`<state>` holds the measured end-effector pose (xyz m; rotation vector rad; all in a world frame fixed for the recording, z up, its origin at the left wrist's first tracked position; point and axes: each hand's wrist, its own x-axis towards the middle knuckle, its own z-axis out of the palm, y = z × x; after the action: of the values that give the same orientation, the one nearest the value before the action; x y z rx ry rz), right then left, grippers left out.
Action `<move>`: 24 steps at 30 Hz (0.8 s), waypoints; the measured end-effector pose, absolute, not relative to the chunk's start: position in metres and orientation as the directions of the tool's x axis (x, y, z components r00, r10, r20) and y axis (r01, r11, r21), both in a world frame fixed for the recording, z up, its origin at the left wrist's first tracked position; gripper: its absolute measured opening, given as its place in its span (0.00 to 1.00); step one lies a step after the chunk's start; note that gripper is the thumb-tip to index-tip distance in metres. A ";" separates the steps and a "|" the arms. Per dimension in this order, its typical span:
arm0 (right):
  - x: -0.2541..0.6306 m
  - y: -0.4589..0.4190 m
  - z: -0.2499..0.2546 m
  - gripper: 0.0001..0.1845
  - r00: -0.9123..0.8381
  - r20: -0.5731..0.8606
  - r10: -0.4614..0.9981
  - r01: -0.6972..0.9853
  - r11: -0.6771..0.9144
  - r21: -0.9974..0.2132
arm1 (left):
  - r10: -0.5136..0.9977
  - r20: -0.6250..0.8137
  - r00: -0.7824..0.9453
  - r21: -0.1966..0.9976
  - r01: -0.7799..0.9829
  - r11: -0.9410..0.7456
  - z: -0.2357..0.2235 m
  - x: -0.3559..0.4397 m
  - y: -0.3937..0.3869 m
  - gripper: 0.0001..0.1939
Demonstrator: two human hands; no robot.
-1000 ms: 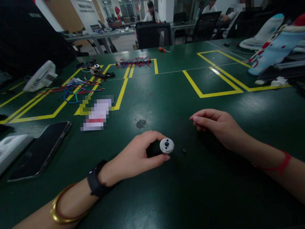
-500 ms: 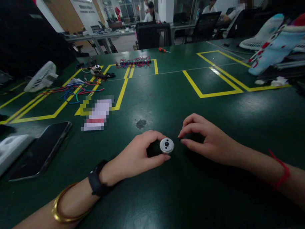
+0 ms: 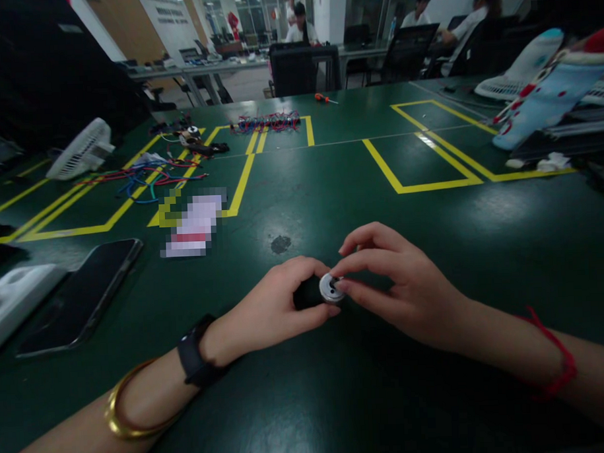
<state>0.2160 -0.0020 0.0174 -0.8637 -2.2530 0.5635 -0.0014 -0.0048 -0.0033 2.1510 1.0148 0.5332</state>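
Observation:
My left hand [image 3: 270, 313] is closed around a small black cylinder with a round silver end face [image 3: 326, 289], holding it on its side on the green table [image 3: 330, 186]. My right hand [image 3: 403, 289] is just to its right. Its thumb and forefinger are pinched together right against the silver face. I cannot see what, if anything, sits between those fingertips. A watch and a gold bangle are on my left wrist, and a red string is on my right wrist.
A dark phone [image 3: 81, 294] and a white box [image 3: 12, 296] lie at the left. Farther back are loose coloured wires [image 3: 142, 176], a white fan [image 3: 81, 149], a wire bundle [image 3: 266, 122] and a screwdriver [image 3: 322, 97]. Blue-white items [image 3: 545, 92] are piled at the right; people sit beyond.
My right hand came in from the right, closed over a tiny black piece on the table, then moved its pinched fingers to the silver face. That piece no longer shows on the table.

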 end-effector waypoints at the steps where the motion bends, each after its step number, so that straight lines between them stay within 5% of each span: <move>1: 0.216 -0.003 0.018 0.09 -0.581 0.401 0.708 0.441 0.688 -0.576 | 0.788 0.070 0.612 0.732 0.505 -0.457 -0.003 -0.001 -0.005 0.12; 10: 0.230 0.004 0.021 0.07 -0.467 0.359 0.808 0.409 0.557 -0.723 | 0.784 0.084 0.615 0.762 0.467 -0.448 -0.001 -0.002 -0.006 0.13; 18: 0.257 0.029 -0.007 0.12 -0.196 0.033 0.980 0.271 0.086 -0.959 | 0.784 0.078 0.616 0.774 0.458 -0.437 -0.002 -0.003 -0.005 0.15; 24: 0.255 0.027 -0.008 0.11 -0.192 0.004 0.981 0.235 0.050 -0.971 | 0.783 0.078 0.617 0.773 0.458 -0.439 -0.002 -0.003 -0.004 0.15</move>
<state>0.2550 0.0272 -0.0080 -1.2676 -1.5452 1.2051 -0.0030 -0.0044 -0.0016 2.1014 0.9713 0.5619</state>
